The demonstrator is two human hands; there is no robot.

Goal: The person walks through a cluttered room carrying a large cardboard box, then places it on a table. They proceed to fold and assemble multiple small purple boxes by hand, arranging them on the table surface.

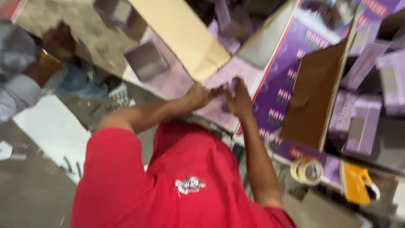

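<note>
purple printed card makes up most of the view: a flat carton sheet (228, 78) lies across the work surface, pale lilac where the hands meet and deep purple with a red edge line further right. left hand (199, 96) rests on the pale part of that sheet, fingers bent and pinched onto a small dark piece at the middle; the frame is blurred, so what that piece is cannot be told. right hand (239, 99) sits just beside it, palm down, fingers stretched forward and pressing on the same sheet, thumb touching the dark piece. the two hands are touching or all but touching at the fingertips. both forearms run back to a red shirt (168, 177) filling the lower middle of the view.

surroundings: a plain tan cardboard flap (185, 33) slants above the hands. a brown cardboard panel (314, 93) stands tilted to the right of the right hand, well apart from it. behind that panel, small purple boxes (367, 114) lie heaped. two rolls of tape (307, 171) lie near the right elbow, with a yellow tape dispenser (356, 183) just beside them. a white sheet (52, 131) lies on the grey floor to the left. another person (25, 71) in grey crouches at the upper left edge, apart from the work.
</note>
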